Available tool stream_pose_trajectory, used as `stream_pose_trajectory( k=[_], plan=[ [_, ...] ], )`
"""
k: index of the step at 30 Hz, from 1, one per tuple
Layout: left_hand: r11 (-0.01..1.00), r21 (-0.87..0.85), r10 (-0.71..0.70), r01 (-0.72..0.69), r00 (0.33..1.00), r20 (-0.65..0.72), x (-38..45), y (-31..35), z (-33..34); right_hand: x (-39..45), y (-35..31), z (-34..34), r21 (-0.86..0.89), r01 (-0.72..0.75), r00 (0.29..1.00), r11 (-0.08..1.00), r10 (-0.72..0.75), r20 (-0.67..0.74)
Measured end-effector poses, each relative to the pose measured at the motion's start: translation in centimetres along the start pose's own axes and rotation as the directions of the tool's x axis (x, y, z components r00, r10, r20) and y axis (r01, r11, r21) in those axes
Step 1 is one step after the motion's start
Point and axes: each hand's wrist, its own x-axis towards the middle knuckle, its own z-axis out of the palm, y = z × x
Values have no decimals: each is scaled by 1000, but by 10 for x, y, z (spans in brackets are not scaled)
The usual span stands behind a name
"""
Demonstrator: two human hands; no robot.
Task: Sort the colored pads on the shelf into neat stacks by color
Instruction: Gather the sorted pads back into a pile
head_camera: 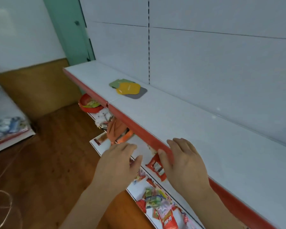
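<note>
- Hands come first, both near the camera. The left hand (118, 160) is flat with straight fingers and holds nothing. It hangs over the lower shelf (139, 152), just in front of the red edge.
- The right hand (182, 160) lies on the red front edge (137, 128) of the top shelf (196, 129). Its fingers are straight and lie on the white top. Its thumb goes under the red edge. It holds no pad.
- Snack bags (157, 201) in red, green and yellow lie on the lower shelf under the hands.
- Farther along the lower shelf sits a red bowl (87, 104) with things in it.
- Far from the hands, the pads lie in one small messy pile on the top shelf. A yellow pad (128, 88) is on top. A green pad (116, 83) sticks out on the left. A gray pad (139, 95) sticks out on the right. They are thin and have round corners.
</note>
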Motion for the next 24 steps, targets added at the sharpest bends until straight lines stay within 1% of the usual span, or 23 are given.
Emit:
stream_pose_trajectory(
  k=[4,8,11,17,20,24],
  plan=[
    [997,46,-58,59,998,-38,42,-52,-12,63,-30,38,3,41,998,999,-41,49],
    [996,5,-83,84,994,-66,77,-99,-17,112,-55,72,-14,53,996,999,-51,76],
    [997,-30,-79,76,993,-86,112,-140,-17,148,-72,101,-34,33,997,999,-30,72],
    [997,-75,21,-22,1000,-20,192,-218,-16,207,-111,154,-98,-54,997,994,59,43],
    [993,-63,99,-98,995,16,228,-245,-23,230,-134,168,-114,-129,991,985,131,7],
    [983,-102,155,-150,987,37,277,-266,-20,253,-145,184,-152,-216,976,964,218,-1]
  ],
)
